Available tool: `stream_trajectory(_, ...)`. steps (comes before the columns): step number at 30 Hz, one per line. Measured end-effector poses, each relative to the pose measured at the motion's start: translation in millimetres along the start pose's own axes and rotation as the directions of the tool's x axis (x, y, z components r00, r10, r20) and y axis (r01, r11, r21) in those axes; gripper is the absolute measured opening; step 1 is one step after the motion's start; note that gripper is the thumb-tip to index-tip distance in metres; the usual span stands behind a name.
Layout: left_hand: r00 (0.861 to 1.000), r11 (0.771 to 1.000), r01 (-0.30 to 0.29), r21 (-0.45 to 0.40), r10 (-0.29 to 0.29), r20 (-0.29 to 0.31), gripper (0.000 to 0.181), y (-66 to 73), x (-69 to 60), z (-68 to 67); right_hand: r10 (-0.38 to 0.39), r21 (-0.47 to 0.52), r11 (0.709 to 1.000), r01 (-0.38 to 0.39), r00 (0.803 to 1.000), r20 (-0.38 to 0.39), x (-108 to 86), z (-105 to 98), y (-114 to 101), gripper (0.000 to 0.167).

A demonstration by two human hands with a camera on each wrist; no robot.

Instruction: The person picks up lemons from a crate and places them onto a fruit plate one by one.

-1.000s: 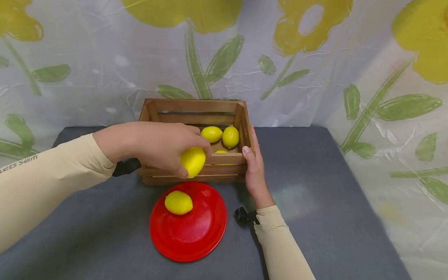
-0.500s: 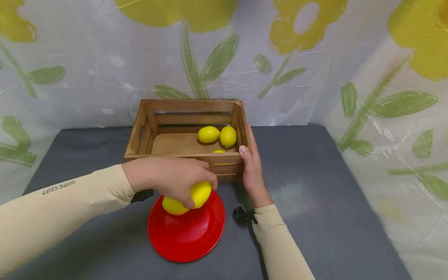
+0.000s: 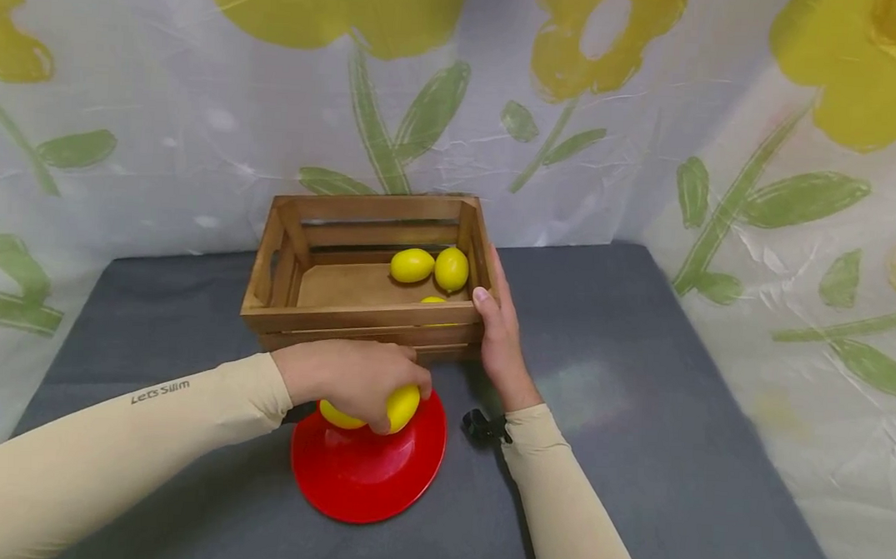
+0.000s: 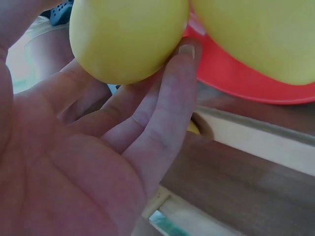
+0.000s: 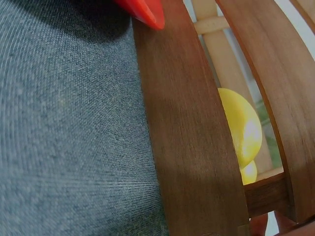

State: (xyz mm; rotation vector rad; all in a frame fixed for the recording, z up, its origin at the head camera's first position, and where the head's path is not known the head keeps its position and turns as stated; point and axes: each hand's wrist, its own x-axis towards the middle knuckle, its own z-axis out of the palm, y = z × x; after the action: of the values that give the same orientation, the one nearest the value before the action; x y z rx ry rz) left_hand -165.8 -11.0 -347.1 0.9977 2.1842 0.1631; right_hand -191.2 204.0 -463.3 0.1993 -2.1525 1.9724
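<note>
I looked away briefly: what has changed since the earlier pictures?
The left hand moved its lemon down, away from the crate, over the plate beside another lemon, and still grips it. The right hand stayed on the crate; the lemons inside stayed put.

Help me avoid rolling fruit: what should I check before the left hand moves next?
1. Left hand has a secure pinch on the held lemon: ok, as far as visible.
2. Red plate has bare room at its near side: ok.
3. Held lemon fully supported by the plate: cannot tell; its underside is hidden.
4. Held lemon apart from the plate's other lemon: cannot tell; the hand covers much of both.
5. Right hand holds the wooden crate: ok.
6. Left hand free for another lemon: not ok.
</note>
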Motion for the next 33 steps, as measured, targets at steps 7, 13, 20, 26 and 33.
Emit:
stream_trajectory(7, 1.0, 1.0, 0.015, -0.005, -0.015, 0.007, 0.063, 0.3, 6.9, 2.7, -0.001, -0.002, 1.0, 0.001, 1.0, 0.004, 0.5, -1, 1, 0.066)
stream_trajectory(13, 0.999, 0.999, 0.034, -0.009, -0.034, 0.019, 0.063, -0.4, 11.2, 6.5, 0.007, -0.009, 1.0, -0.007, 1.0, 0.005, 0.3, -1, 0, 0.067)
stream_trajectory(20, 0.998, 0.998, 0.062, 0.003, -0.062, 0.029, 0.063, -2.8, 14.6, 13.9, -0.002, -0.008, 1.0, 0.002, 1.0, 0.005, 1.5, 0, 2, 0.067)
stream_trajectory(26, 0.997, 0.998, 0.067, -0.007, -0.066, 0.037, 0.066, -5.3, 15.7, 16.6, -0.01, -0.009, 1.0, 0.01, 1.0, 0.003, 2.0, 0, 3, 0.067)
stream_trajectory(33, 0.997, 0.997, 0.07, -0.019, -0.069, 0.038, 0.068, -6.0, 15.9, 17.4, -0.013, -0.019, 1.0, 0.013, 1.0, -0.003, 2.2, 0, 3, 0.068)
